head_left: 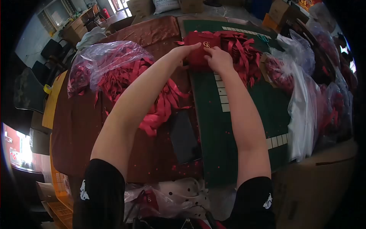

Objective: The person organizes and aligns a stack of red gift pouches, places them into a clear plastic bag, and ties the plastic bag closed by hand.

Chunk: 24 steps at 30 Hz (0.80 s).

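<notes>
A dark red pouch point(203, 60) with a gold monogram lies at the far side of the table, over the seam between the brown and green coverings. My left hand point(187, 53) grips its left edge, the thumb on top and the other fingers mostly out of sight underneath. On the pouch's right side, my right hand point(220, 60) has its fingers bent against the face, close to the monogram. Red ribbons point(244, 53) are heaped directly to the right of the pouch. Whether the pouch contains anything cannot be seen.
A clear plastic bag point(108, 57) partly covers a pile of red ribbons point(129, 76) on the left. Nearer me lies a dark flat panel point(184, 137). Plastic-wrapped bundles point(301, 87) line the right edge. Green scissors point(263, 37) lie at the far right.
</notes>
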Motion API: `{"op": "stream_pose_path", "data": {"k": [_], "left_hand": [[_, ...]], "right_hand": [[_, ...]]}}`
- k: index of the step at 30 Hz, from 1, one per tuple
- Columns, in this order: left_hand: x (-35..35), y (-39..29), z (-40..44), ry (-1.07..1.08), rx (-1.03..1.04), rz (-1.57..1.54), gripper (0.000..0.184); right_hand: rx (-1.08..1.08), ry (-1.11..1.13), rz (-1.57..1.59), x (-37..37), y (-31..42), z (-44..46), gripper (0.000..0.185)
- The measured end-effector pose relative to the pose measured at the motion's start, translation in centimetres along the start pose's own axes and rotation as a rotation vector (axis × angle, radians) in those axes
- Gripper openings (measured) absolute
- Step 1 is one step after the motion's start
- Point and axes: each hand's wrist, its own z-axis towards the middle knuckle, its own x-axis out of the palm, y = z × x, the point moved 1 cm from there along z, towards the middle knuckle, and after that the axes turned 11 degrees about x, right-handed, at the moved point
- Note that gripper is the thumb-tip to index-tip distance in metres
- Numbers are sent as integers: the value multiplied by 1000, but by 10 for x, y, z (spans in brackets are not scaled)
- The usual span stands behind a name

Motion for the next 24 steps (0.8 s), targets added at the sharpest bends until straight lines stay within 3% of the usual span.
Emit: {"op": "stream_pose_path", "data": {"k": [6, 9, 12, 14, 17, 18, 20, 22, 24], "left_hand": [[6, 8, 27, -118, -3, 90, 77], [18, 10, 15, -82, -31, 75, 67], [28, 15, 0, -134, 73, -80, 66], [34, 18, -6, -229, 145, -239, 54], [12, 50, 59, -267, 164, -126, 53], [13, 59, 67, -265, 225, -282, 58], [17, 53, 47, -305, 232, -243, 61], [24, 44, 22, -349, 238, -177, 65], [26, 38, 14, -381, 223, -116, 65]], "right_hand": [[-19, -84, 143, 11, -14, -4, 42], [-10, -107, 148, 16, -13, -10, 42], [-29, -176, 137, 22, -15, -13, 43], [-82, -181, 137, 23, -16, -14, 39], [-203, -101, 263, -6, -28, 4, 32], [-217, -220, 385, -29, -29, 5, 26], [-91, -424, 495, -65, -36, 22, 25], [-19, -549, 356, -79, -56, 50, 24], [-14, -512, 273, -70, -74, 84, 25]]}}
